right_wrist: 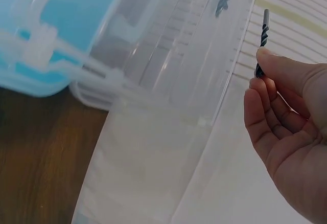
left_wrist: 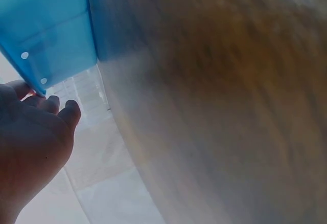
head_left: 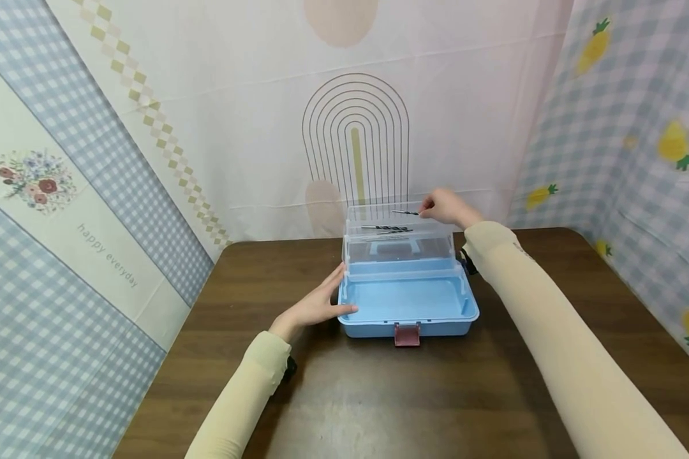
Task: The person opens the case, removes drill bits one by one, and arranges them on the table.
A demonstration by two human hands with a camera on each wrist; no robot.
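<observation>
My right hand point(head_left: 444, 207) pinches a dark twist drill bit point(right_wrist: 264, 29) between thumb and fingers, over the top of the raised clear trays. Other drill bits point(head_left: 387, 228) lie in a clear tray point(head_left: 356, 247) below it; how many cannot be made out. The trays stand tilted up at the back of an opened light blue toolbox point(head_left: 462, 328). At the box's left side, my left hand point(head_left: 316, 305) rests against the wall, with its thumb over the front left rim and its fingers along the side.
The box stands on a dark brown wooden table point(head_left: 344, 395), a pink latch point(head_left: 407, 335) hanging at its front. Behind the table hangs a pale cloth point(head_left: 252, 127) with printed arches. Checked cloths point(head_left: 620, 159) cover both sides.
</observation>
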